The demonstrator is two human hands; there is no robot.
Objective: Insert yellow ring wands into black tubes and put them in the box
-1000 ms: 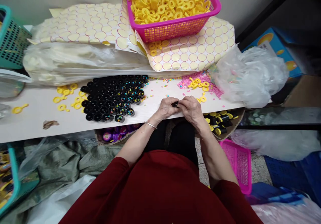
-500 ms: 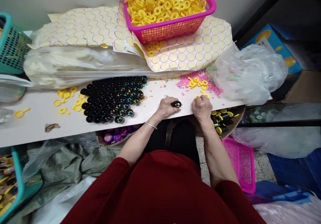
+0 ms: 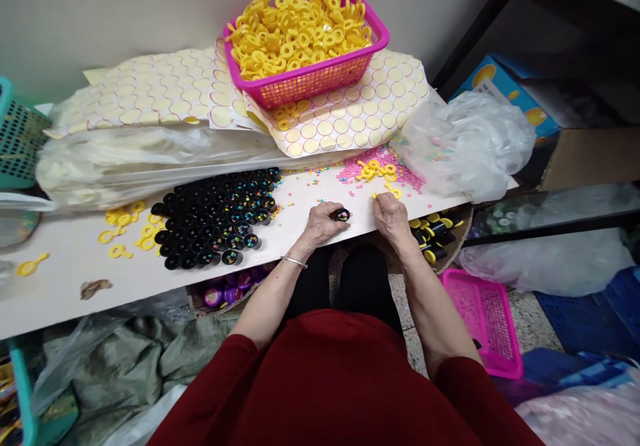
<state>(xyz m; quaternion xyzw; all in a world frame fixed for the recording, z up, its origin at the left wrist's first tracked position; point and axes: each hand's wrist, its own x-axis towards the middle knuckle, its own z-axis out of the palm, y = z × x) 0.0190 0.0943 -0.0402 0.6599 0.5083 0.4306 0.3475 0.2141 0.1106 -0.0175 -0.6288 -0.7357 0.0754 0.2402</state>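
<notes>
My left hand (image 3: pixel 323 223) is closed around a small black cup (image 3: pixel 342 215) near the table's front edge. The cup's open mouth faces up, with small coloured beads inside. To the right, my right hand (image 3: pixel 392 218) is closed just above the tabletop. A bit of a yellow ring piece (image 3: pixel 375 195) shows at its fingertips; the rest is hidden by the fingers. Another yellow ring piece (image 3: pixel 395 192) lies right behind that hand. Many black cups (image 3: pixel 210 223) stand in packed rows to the left, and those on the right side hold coloured beads.
A pink basket (image 3: pixel 320 76) heaped with yellow ring pieces sits on sticker sheets (image 3: pixel 345 123) at the back. Pink beads (image 3: pixel 410 178) are spilled beside a clear plastic bag (image 3: pixel 470 143). Below the table edge are a box of black-and-yellow pieces (image 3: pixel 435 236) and a pink tray (image 3: pixel 500 326).
The camera view has shifted, so the table and basket appear lower and further left. Both hands keep about the same place over the table, the left still holding the black cup.
</notes>
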